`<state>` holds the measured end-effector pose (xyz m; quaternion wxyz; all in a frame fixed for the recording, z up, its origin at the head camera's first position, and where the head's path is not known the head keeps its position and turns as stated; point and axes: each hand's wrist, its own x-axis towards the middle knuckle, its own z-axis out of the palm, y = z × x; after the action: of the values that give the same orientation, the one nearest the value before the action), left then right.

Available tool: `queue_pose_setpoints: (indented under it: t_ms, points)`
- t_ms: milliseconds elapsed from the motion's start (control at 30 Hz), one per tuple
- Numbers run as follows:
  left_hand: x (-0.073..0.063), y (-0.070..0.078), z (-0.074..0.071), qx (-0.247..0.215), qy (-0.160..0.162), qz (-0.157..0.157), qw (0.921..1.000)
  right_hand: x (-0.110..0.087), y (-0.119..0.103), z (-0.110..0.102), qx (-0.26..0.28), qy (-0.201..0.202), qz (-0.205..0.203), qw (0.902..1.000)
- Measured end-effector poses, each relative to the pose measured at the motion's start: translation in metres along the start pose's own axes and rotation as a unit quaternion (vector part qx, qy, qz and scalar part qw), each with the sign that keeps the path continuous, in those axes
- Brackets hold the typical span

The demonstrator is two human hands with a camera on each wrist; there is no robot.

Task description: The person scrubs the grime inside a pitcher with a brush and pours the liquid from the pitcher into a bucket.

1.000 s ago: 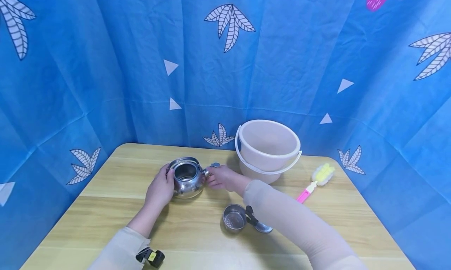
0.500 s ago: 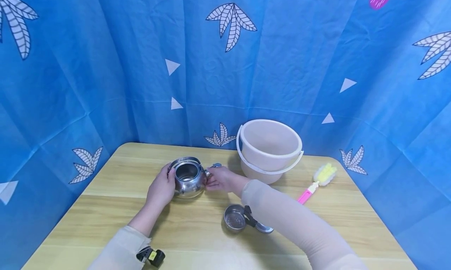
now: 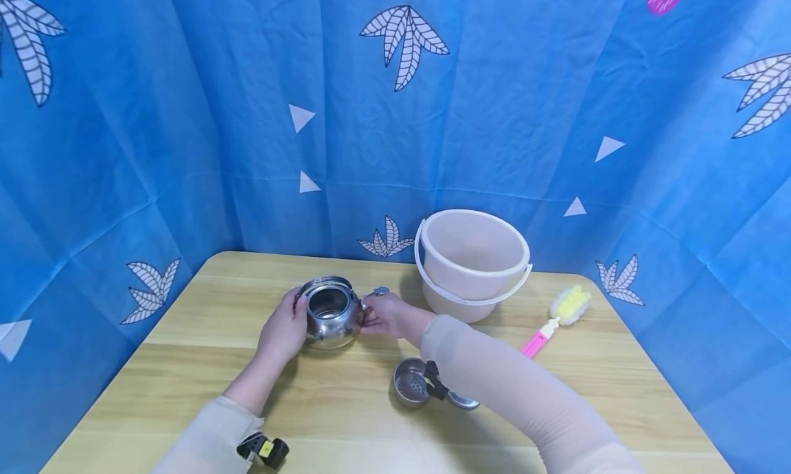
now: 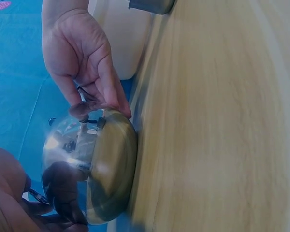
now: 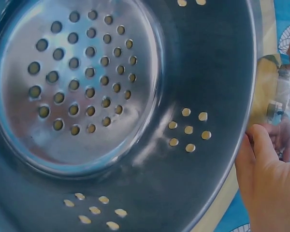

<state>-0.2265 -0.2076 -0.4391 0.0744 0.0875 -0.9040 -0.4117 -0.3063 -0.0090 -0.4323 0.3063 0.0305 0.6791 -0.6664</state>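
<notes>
Curled hands (image 3: pixel 284 328) (image 3: pixel 389 313) on steel kettle (image 3: pixel 334 331)

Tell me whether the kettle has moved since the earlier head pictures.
No: judged against the white bucket, the kettle shows no visible shift either way.

- Kettle (image 3: pixel 334 331): silver, mirror-bright.
- Strainer (image 5: pixel 208 72): silver-grey; round holes in rows across base, flower-like clusters on wall.
- Bucket (image 3: pixel 448 276): plain off-white.
- Brush (image 3: pixel 550 326): pink handle (image 3: pixel 534 345), yellow-and-white head (image 3: pixel 570 305).
- Tabletop (image 3: pixel 334 409): pale yellow, streaked wood grain.
- Curtain (image 3: pixel 525 103): blue; white leaves with dark veins, white triangles, one pink blot with white dashes.
- Sleeves (image 3: pixel 507 381): plain pale beige.
- Left wrist device (image 3: pixel 262 450): black, yellow patch.
</notes>
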Motion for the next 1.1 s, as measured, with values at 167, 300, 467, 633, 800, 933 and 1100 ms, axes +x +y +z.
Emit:
queue_pose_setpoints:
  t_ms: [167, 300, 467, 633, 800, 933, 1100]
  points:
    - [-0.002, -0.001, 0.000, -0.009, -0.008, -0.007, 0.9999, -0.002, 0.001, 0.000, 0.004, 0.007, 0.002, 1.0000]
    - [-0.004, -0.001, -0.001, -0.006, -0.006, -0.003, 1.0000, -0.005, -0.002, -0.001, 0.003, 0.007, 0.003, 1.0000]
    - [-0.004, 0.006, -0.005, 0.000, 0.000, 0.010, 1.0000, -0.009, -0.010, -0.004, -0.007, 0.003, 0.007, 0.9999]
    - [-0.004, 0.012, -0.008, -0.002, 0.004, 0.013, 0.9999, -0.011, -0.016, -0.008, -0.009, -0.002, 0.006, 0.9999]
    - [-0.005, 0.015, -0.010, -0.001, 0.004, 0.015, 0.9999, -0.017, -0.020, -0.009, -0.003, -0.005, 0.001, 1.0000]
    - [-0.006, 0.019, -0.012, -0.003, 0.002, 0.019, 0.9998, -0.023, -0.023, -0.011, 0.006, -0.009, -0.002, 0.9999]
    - [-0.007, 0.024, -0.015, -0.007, -0.004, 0.023, 0.9997, -0.032, -0.029, -0.013, 0.012, -0.012, -0.003, 0.9998]
